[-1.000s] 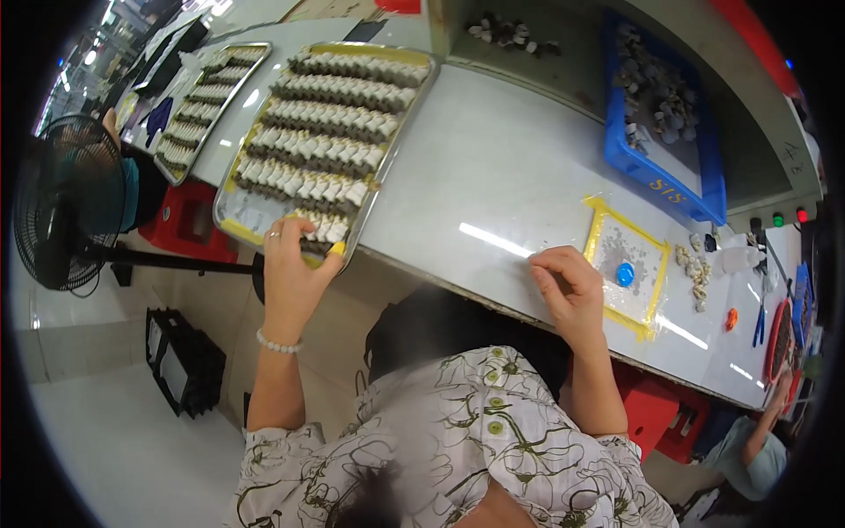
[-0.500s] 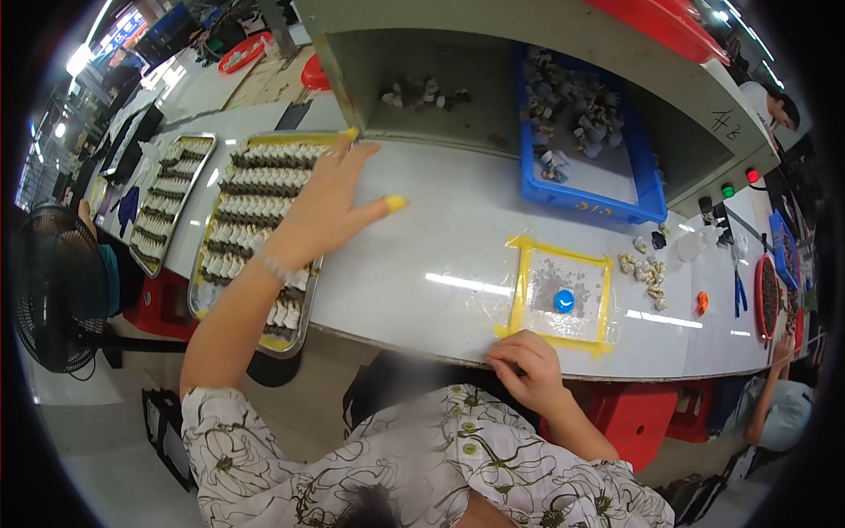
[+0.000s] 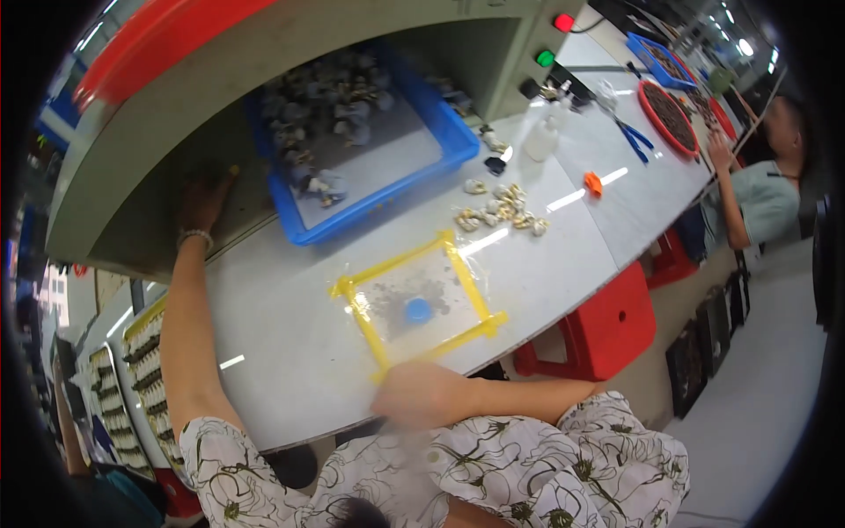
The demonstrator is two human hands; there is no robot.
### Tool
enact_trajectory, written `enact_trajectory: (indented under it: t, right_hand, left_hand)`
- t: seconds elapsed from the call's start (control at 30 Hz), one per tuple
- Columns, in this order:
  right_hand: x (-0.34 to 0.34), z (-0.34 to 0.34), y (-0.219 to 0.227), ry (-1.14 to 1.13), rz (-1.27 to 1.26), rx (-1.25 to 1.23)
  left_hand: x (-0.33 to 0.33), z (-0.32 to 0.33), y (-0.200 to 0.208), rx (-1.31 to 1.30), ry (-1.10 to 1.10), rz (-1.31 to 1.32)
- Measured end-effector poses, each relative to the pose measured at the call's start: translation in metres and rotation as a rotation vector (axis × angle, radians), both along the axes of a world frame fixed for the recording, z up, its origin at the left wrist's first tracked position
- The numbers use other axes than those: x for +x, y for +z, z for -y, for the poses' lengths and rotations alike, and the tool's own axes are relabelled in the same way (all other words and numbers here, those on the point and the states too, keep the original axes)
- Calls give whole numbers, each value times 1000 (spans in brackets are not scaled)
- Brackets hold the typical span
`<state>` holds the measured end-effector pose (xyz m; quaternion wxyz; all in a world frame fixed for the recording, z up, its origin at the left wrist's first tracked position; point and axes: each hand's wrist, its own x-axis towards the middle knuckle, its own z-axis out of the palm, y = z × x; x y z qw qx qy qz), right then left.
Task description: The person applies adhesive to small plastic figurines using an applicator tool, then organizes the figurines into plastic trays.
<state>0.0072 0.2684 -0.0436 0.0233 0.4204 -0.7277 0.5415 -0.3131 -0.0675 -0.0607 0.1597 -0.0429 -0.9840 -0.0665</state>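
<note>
My left hand (image 3: 204,204) reaches into the shaded opening of the grey-green shelf box (image 3: 114,189), left of a blue plastic tray (image 3: 378,211). Its thumb, with a yellow tip cover, stands apart from the dim fingers, and nothing shows in its grasp. My right hand (image 3: 422,396) is at the table's front edge, rounded and smeared by motion, its fingers unclear. Just beyond it a yellow-taped rectangle (image 3: 400,268) on the white table holds a round blue cap (image 3: 417,310) amid greyish spots. Many small white and dark parts (image 3: 339,97) fill much of the blue tray.
Small whitish parts (image 3: 506,209) lie loose near a clear bottle (image 3: 541,139), an orange piece (image 3: 593,184) and blue-handled pliers (image 3: 634,141). Metal trays of rowed parts (image 3: 145,352) stand at left. A red stool (image 3: 607,326) and another person (image 3: 761,198) are at right.
My left hand has gone from above the metal tray of rowed parts into the shelf opening. The view has turned to the right. My right hand stays near the table's edge, now blurred.
</note>
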Motion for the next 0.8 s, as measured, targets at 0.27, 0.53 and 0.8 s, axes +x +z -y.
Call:
enact_trajectory:
  t: [0.27,0.53,0.8]
  right_hand:
    - [-25,-80,17,-404,-187,88]
    - [-67,-182,30,-1012,-67,446]
    - [-68,-178,16,-974,-138,391]
  left_hand:
    - [18,-44,11,58,-127,16]
    - [31,-33,4,69,-255,12]
    - [83,-60,51,105,-259,-208]
